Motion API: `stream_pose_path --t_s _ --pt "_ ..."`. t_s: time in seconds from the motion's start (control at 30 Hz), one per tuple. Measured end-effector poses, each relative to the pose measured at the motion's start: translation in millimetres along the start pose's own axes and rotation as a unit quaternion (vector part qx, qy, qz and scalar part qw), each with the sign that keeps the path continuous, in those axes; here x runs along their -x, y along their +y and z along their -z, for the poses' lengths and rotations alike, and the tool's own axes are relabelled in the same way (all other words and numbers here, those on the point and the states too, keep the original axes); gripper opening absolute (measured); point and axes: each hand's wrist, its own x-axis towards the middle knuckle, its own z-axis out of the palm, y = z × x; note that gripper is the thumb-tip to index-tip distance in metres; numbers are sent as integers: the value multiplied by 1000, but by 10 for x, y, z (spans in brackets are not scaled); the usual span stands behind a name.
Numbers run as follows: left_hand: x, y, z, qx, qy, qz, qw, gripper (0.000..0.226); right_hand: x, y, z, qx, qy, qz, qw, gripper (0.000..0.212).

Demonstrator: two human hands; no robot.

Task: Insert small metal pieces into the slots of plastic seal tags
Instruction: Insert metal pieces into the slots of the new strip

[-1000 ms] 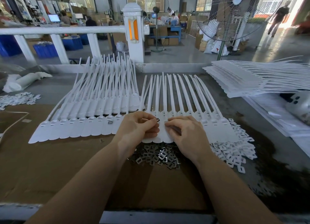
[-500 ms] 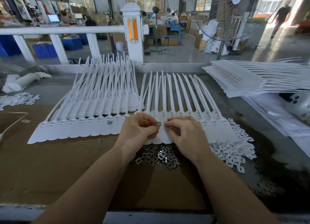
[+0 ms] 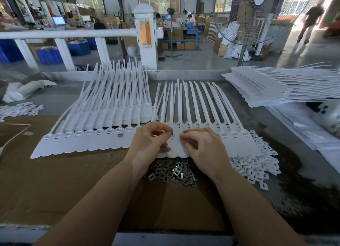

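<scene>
A row of white plastic seal tags (image 3: pixel 230 142) lies across the cardboard in front of me, straps pointing away. My left hand (image 3: pixel 150 141) pinches a small metal piece (image 3: pixel 171 133) between thumb and forefinger, right at the slot of a tag (image 3: pixel 174 150) in the middle of the row. My right hand (image 3: pixel 201 149) holds that same tag just to the right of the slot with curled fingertips. A heap of loose metal pieces (image 3: pixel 171 172) lies just below both hands, partly hidden by my wrists.
A second, overlapping row of tags (image 3: pixel 82 140) lies to the left. White plastic inserts (image 3: pixel 254 169) are heaped at the right. A stack of tags (image 3: pixel 266 88) sits at the far right, a white railing (image 3: pixel 64 34) runs behind the table, and a loose metal piece (image 3: pixel 110 155) lies on the cardboard.
My left hand's fingertips have brought the metal piece a little closer to my right hand, at the tag's slot. My right hand has stayed in place.
</scene>
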Motion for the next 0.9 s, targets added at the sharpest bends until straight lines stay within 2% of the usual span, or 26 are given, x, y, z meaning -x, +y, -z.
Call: stream_pose_path --t_s 0.23,0.4,0.53,0.73,0.9 --pt "-27 17 40 70 6 25 997 3 -7 -5 -1 -3 3 -3 1000 19" --pt "-65 -5 57 27 33 16 999 14 -7 -3 1 -3 2 -4 1000 19" --pt "-125 34 55 3 26 12 1000 10 -3 -4 4 -8 3 -2 1000 19" --pt "-191 122 41 -88 18 -11 996 14 -6 -11 13 -9 1 0 1000 20" --pt "-237 145 18 -233 3 -32 972 10 -5 -11 24 -12 -4 1 1000 21"
